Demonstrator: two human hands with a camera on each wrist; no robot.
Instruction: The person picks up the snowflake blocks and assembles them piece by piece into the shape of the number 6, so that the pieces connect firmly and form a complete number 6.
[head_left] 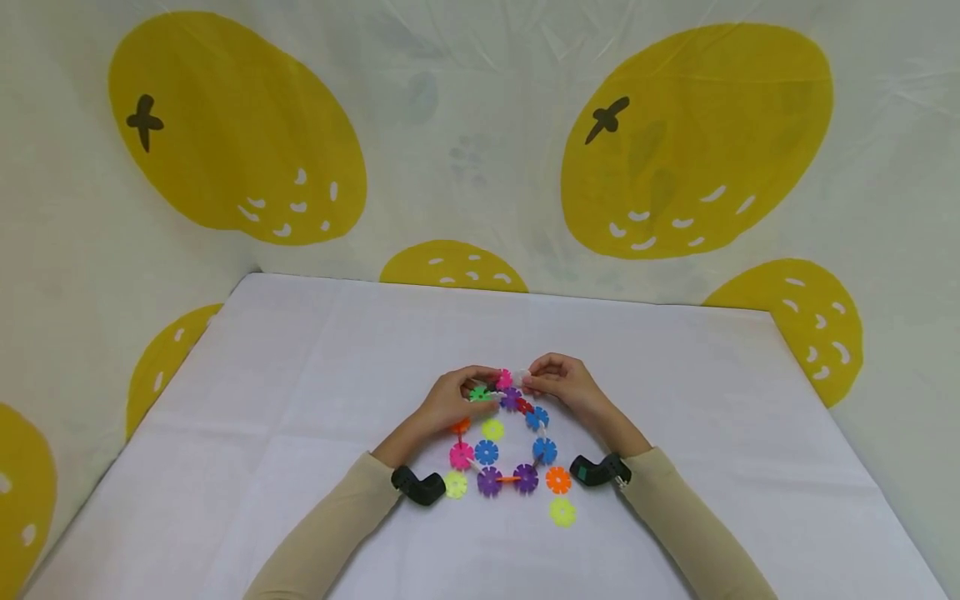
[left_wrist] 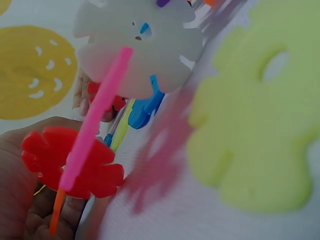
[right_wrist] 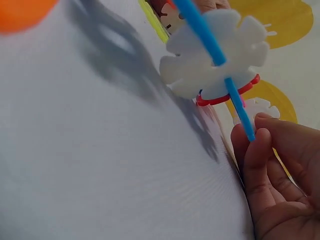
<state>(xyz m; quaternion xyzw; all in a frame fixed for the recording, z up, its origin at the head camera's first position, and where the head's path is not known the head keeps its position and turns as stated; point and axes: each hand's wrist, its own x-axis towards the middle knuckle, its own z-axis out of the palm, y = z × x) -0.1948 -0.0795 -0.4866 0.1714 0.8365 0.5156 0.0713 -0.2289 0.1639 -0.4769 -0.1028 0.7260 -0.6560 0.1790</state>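
The left hand is gripping the ring on the bench; the right hand is pinching a white disc — probably light, stiff plastic, rewarding rim holds.

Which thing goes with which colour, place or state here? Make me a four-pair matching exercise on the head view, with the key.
1. Right hand
2. Loose blue disc
3. Left wrist device
4. Left sleeve

A. Beige
B. Within the curve of linked discs
C. Pinching a white disc
D. Black

Pairs: 1-C, 2-B, 3-D, 4-A
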